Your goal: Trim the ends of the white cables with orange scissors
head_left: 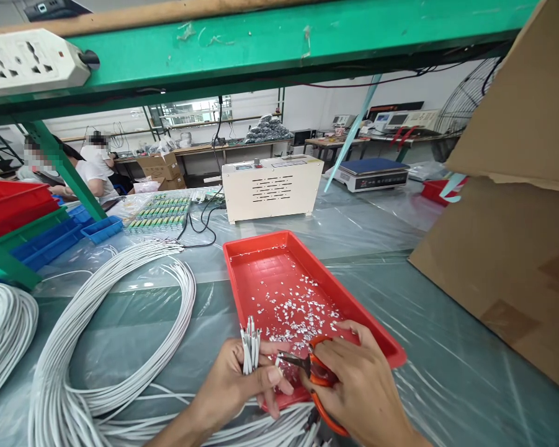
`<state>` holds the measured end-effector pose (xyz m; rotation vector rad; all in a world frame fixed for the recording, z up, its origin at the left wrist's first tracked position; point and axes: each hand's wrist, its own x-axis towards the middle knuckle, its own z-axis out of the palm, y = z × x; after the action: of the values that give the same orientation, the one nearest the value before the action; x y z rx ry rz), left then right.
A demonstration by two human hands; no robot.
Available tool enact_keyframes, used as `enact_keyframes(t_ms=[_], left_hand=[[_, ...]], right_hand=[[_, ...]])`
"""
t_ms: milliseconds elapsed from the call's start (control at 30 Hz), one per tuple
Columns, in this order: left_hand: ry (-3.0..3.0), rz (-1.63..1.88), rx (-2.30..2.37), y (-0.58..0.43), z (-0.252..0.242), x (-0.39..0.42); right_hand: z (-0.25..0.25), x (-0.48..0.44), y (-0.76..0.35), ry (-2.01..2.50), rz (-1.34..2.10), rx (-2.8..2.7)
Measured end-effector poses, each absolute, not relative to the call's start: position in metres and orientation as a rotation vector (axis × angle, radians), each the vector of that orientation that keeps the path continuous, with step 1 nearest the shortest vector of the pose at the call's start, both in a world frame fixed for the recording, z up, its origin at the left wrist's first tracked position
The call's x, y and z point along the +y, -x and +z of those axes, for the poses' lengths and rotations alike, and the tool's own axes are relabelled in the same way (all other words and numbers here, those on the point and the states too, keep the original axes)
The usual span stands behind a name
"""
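Observation:
My left hand is closed round a small bunch of white cables, whose ends point up. In my right hand are cutters with orange handles. Their dark jaws reach left to a short white cable end by my left fingertips. Both hands are over the near end of a red tray, where many small white and silvery scraps lie. More white cables pass beneath my hands at the bottom edge.
Coiled white cables lie at the left. Behind the tray stands a cream metal box. A cardboard box rises at the right, and a green beam crosses overhead. People sit at the back left near stacked bins.

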<state>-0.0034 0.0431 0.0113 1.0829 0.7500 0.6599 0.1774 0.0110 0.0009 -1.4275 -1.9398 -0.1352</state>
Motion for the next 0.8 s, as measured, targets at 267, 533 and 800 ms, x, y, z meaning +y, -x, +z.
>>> enact_keyframes(t_ms=[267,533,800], left_hand=[[-1.066,0.641,0.751,0.0026,0.0114,0.0426],[-1.059,0.649,0.753,0.0027,0.0099,0.0421],[-1.057,0.658,0.749,0.0026,0.01,0.0423]], right_hand=[[-0.0012,0.0089,-0.1767,1.436,-0.074,-1.925],[-0.0001,0.0091,-0.1772,1.413,-0.12,-1.923],[-0.0012,0.0085,-0.1761,1.398,-0.185,-1.936]])
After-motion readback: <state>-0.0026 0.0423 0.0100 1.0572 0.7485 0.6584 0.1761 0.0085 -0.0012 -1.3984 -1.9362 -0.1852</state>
